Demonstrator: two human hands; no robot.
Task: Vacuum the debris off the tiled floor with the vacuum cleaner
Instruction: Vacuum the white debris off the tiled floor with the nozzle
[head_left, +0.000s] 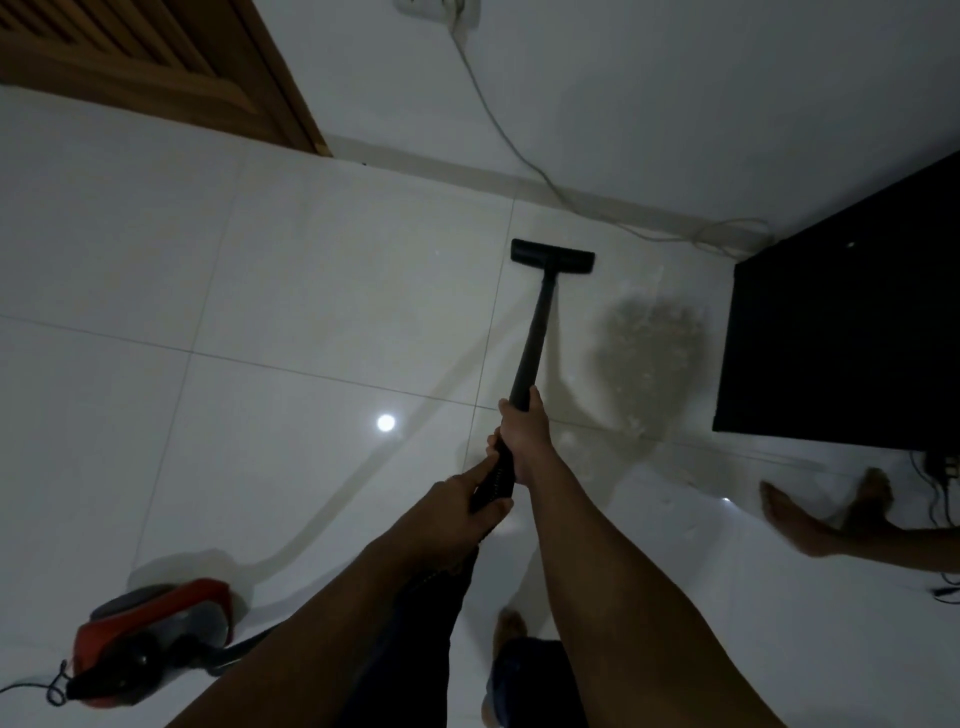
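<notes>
A black vacuum wand (532, 338) runs from my hands forward to its flat floor head (552, 255), which sits on the white tiled floor (260, 291) near the far wall. My right hand (522, 441) grips the wand higher up. Just behind it, my left hand (460, 506) grips the ribbed hose end. A greyish-brown patch of fine debris (649, 353) lies on the tiles to the right of the wand, apart from the floor head. The red canister body (150, 639) of the vacuum stands at the lower left.
A black cabinet (841, 332) stands at the right, close to the debris. A white cable (498, 124) hangs from a wall socket (439, 8) and trails along the skirting. A wooden door (156, 67) is at top left. Another person's bare feet (810, 514) rest at the right.
</notes>
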